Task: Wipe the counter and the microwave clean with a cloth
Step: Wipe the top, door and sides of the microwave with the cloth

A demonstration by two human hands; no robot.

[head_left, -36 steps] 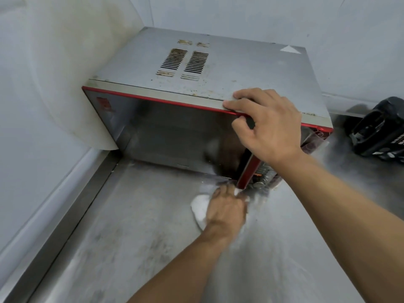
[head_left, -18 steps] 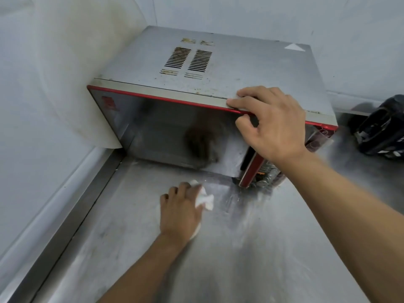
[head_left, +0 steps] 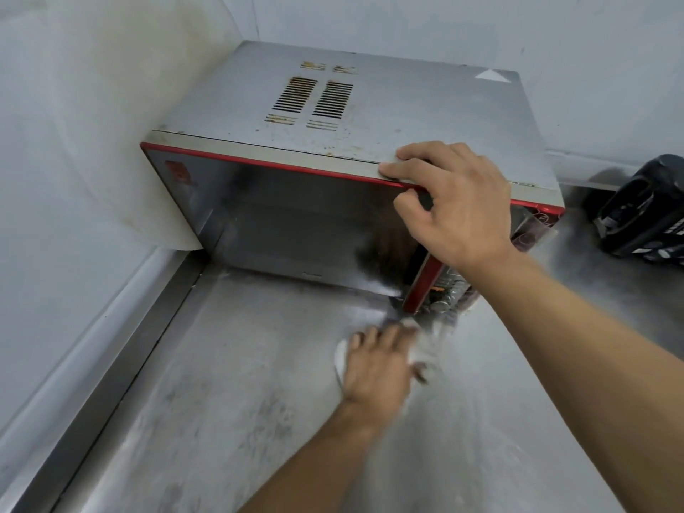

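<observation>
My left hand (head_left: 377, 361), fingers flat and blurred, presses the white cloth (head_left: 339, 355) onto the steel counter (head_left: 222, 401) just in front of the microwave (head_left: 388, 112) in the far corner, while my right hand (head_left: 457, 201) grips its top front edge.

A red-trimmed microwave (head_left: 370, 105) stands at twelve o'clock on the steel counter (head_left: 222, 401). The right hand (head_left: 455, 205) grips its top front edge — fingers above, thumb on the door. Toward six o'clock the blurred left hand (head_left: 377, 368) presses a white cloth (head_left: 341, 355) flat on the counter — a black object (head_left: 644, 212) lies at three o'clock.
</observation>
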